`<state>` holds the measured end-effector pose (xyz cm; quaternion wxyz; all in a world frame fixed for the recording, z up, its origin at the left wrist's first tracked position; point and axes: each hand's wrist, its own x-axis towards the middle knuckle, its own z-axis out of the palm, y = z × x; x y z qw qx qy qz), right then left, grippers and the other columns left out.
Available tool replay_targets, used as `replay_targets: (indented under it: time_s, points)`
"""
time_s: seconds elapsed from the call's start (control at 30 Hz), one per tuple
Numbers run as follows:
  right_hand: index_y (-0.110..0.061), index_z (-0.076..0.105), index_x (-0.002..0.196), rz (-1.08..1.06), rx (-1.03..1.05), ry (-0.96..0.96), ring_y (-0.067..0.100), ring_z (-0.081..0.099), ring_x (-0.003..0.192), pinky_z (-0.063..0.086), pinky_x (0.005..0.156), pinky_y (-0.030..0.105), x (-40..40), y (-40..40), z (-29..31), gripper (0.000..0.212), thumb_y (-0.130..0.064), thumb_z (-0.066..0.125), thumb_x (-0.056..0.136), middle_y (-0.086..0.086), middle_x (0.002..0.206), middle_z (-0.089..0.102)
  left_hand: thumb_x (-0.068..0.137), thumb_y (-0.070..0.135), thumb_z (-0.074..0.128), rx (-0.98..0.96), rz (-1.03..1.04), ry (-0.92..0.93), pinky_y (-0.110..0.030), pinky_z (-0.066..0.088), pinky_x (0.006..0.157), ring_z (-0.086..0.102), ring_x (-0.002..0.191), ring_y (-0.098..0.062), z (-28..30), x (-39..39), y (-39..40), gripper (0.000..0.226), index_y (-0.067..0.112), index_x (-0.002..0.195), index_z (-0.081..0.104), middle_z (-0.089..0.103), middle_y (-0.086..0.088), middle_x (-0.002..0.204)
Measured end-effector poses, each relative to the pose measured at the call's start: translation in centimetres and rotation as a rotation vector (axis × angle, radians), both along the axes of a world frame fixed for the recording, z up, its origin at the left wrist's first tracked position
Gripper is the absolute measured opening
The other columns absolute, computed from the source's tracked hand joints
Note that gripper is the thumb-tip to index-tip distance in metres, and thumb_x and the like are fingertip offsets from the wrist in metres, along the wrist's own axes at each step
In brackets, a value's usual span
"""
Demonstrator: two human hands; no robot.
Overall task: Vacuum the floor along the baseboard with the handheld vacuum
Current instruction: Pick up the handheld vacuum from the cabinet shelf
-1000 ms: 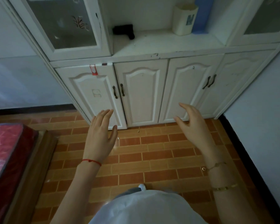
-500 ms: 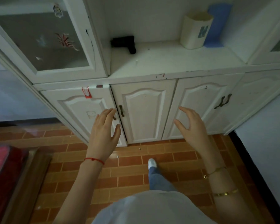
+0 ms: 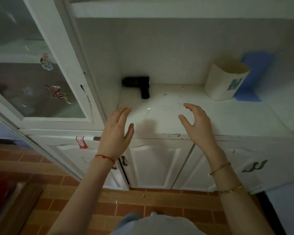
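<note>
A small black handheld vacuum (image 3: pixel 139 84) lies on the white cabinet shelf (image 3: pixel 219 114), at its back left corner, handle pointing toward me. My left hand (image 3: pixel 116 131) hovers over the shelf's front edge, below and slightly left of the vacuum, fingers spread and holding nothing. My right hand (image 3: pixel 198 123) is raised to the right of it, fingers curved apart, also empty. Neither hand touches the vacuum. The brick-patterned floor (image 3: pixel 95 202) runs below the cabinet doors.
A cream container (image 3: pixel 224 82) and a blue object (image 3: pixel 256 72) stand at the shelf's back right. A glass-door cabinet (image 3: pixel 32 78) rises on the left. Lower doors with metal handles (image 3: pixel 254 167) face me. A dark baseboard (image 3: pixel 275 211) runs along the right wall. A red item lies at lower left.
I have stepped closer to the cabinet and the view has tilted up. Both hands have risen from in front of the lower doors to the shelf's front edge, nearer the vacuum.
</note>
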<state>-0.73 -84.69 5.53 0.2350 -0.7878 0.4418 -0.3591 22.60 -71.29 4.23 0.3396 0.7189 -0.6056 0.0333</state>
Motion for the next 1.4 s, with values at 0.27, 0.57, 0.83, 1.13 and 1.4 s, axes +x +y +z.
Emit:
replay_targets:
  time_s: [0.27, 0.57, 0.83, 1.13, 1.4]
  points:
    - [-0.011, 0.055, 0.127, 0.017, 0.094, 0.060, 0.021, 0.051, 0.119, 0.039, 0.101, 0.030, 6.8, -8.3, -2.2, 0.041, -0.030, 0.059, 0.091, 0.004, 0.127, 0.056, 0.097, 0.024, 0.046, 0.103, 0.046, -0.010, -0.044, 0.044, 0.108, 0.051, 0.126, -0.032, -4.3, 3.7, -7.7, 0.044, 0.003, 0.136, 0.053, 0.056, -0.016, 0.135]
    - [-0.002, 0.058, 0.123, 0.031, 0.316, 0.124, 0.031, 0.057, 0.108, 0.040, 0.088, 0.025, 16.7, -17.1, -3.5, 0.046, -0.034, 0.059, 0.090, 0.018, 0.120, 0.058, 0.089, 0.018, 0.059, 0.193, 0.120, 0.069, -0.042, 0.043, 0.102, 0.054, 0.112, -0.034, -8.7, 5.9, -11.3, 0.033, 0.006, 0.120, 0.059, 0.060, -0.014, 0.121]
    - [-0.012, 0.044, 0.064, -0.032, 0.415, 0.161, 0.012, 0.045, 0.054, 0.033, 0.046, 0.022, 22.7, -20.2, -5.8, 0.042, -0.043, 0.062, 0.087, 0.000, 0.062, 0.048, 0.082, 0.013, 0.060, 0.139, 0.109, 0.106, -0.039, 0.040, 0.105, 0.051, 0.115, -0.033, -9.4, 6.3, -11.5, 0.034, 0.005, 0.115, 0.061, 0.060, -0.014, 0.121]
    - [-0.011, 0.046, 0.061, -0.143, 0.495, 0.139, 0.013, 0.047, 0.054, 0.029, 0.041, 0.024, 24.8, -20.3, -5.5, 0.044, -0.043, 0.065, 0.083, -0.003, 0.060, 0.046, 0.083, 0.017, 0.056, 0.147, 0.127, 0.111, -0.041, 0.038, 0.112, 0.047, 0.123, -0.028, -9.0, 5.9, -11.4, 0.040, 0.007, 0.121, 0.061, 0.060, -0.013, 0.128]
    - [-0.005, 0.060, 0.084, -0.068, 0.651, -0.304, 0.012, 0.057, 0.052, 0.045, 0.047, 0.018, 21.8, -18.3, -3.9, 0.023, -0.027, 0.066, 0.083, 0.007, 0.066, 0.061, 0.083, 0.018, 0.051, 0.154, 0.108, 0.143, -0.035, 0.034, 0.111, 0.047, 0.122, -0.028, -8.9, 5.9, -11.2, 0.040, 0.005, 0.119, 0.061, 0.060, -0.014, 0.126]
